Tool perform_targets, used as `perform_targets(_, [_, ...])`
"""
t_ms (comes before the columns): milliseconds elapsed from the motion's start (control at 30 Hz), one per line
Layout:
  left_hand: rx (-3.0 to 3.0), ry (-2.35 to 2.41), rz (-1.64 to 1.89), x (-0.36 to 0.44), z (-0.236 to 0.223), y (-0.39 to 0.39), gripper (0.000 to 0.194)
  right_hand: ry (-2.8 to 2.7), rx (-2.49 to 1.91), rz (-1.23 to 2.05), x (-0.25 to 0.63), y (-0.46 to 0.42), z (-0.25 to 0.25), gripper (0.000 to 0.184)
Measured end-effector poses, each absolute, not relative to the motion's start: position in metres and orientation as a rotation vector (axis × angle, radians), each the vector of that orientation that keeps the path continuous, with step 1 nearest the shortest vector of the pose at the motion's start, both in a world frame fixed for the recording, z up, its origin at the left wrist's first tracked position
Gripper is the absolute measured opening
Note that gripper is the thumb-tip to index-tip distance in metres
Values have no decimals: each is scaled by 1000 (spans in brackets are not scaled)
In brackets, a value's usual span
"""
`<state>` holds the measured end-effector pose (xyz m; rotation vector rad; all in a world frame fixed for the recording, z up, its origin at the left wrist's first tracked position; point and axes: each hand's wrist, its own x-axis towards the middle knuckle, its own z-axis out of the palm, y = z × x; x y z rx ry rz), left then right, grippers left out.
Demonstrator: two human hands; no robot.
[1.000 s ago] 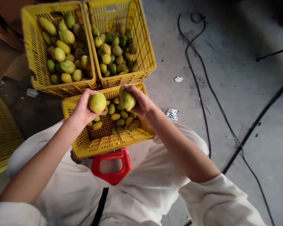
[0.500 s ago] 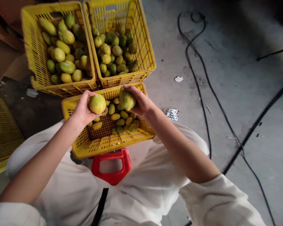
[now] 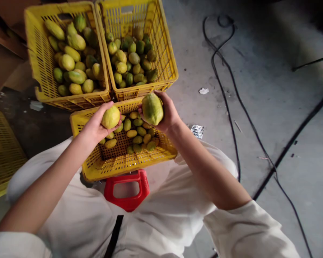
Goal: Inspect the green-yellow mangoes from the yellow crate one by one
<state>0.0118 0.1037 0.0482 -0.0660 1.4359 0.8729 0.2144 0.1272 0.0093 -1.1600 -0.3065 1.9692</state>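
My left hand is closed round a rounded yellow-green fruit, with the thumb over its top. In my right hand rests a larger, greener fruit, its pointed end turned toward me. The exact kind of fruit I cannot tell. Both hands are above a yellow plastic crate between my knees. Inside that crate lie several smaller green and yellow fruits, partly hidden by my hands.
Behind stand two yellow crates, the left one with larger fruits and the right one with medium fruits. Another crate is at far left. A red plastic piece sits between my legs. Black cables cross the floor at right.
My right hand has turned and moved slightly right with its fruit, so more of the fruit shows. The fruit in my left hand has rotated a little.
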Motion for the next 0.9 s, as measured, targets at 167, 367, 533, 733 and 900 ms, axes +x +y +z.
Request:
perform_targets(167, [-82,1446,965,14,49,102,11,-394,-1114,1876,217,129,9,47])
perform_targets(367, [-20,1573,968,12,49,101,10,-369,-1150,1859,218,128,11,45])
perform_targets(533, [-118,1532,970,11,50,103,23,-333,-1255,1901,221,130,15,41])
perform_targets(733, [-265,1453,911,11,45,108,23,-381,-1243,1872,216,128,21,39])
perform_targets(900, [-263,1414,927,11,46,107,20,-370,-1238,1897,219,129,18,45])
